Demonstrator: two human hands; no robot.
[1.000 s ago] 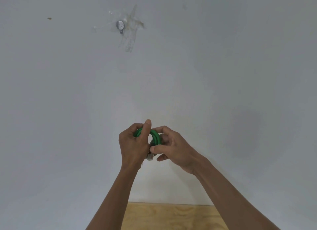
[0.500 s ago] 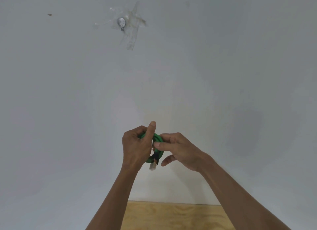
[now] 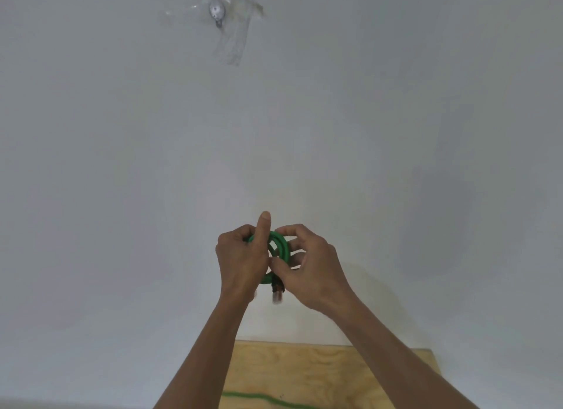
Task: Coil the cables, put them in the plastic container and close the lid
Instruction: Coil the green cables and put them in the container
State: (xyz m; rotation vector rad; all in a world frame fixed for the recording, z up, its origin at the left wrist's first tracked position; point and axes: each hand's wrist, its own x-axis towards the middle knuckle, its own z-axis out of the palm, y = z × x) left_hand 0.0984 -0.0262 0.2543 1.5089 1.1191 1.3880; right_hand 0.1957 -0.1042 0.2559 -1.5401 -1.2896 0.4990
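Hands first: the left hand (image 3: 240, 262) and the right hand (image 3: 310, 268) are raised in front of a pale wall (image 3: 396, 134), both closed on a small green cable (image 3: 281, 247) wound into 2 or so tight loops between them. Compared with half a second ago, the right hand has moved in closer, its thumb now pressing on the lower part of the loop where before it pinched higher up, and the left thumb stands straighter above the coil; the loops look more gathered. I judge this to mean the coiling of this cable is nearly finished, with the free end being tucked or held so the coil does not spring open. The left hand is clamped around the left side of the coil, fingers curled through it; the right fingers (image 3: 289, 231) pinch its top and lower edge. The coil stands roughly on edge, its ring facing the camera at a slant, with its longer axis running up and down. The plug (image 3: 277, 291) hangs from the bottom of the coil and points straight down, slightly blurred. Below, a wooden board (image 3: 320, 375) shows a stretch of a second green cable (image 3: 262, 399) lying across it, apparently not yet coiled. No container or lid is in view.
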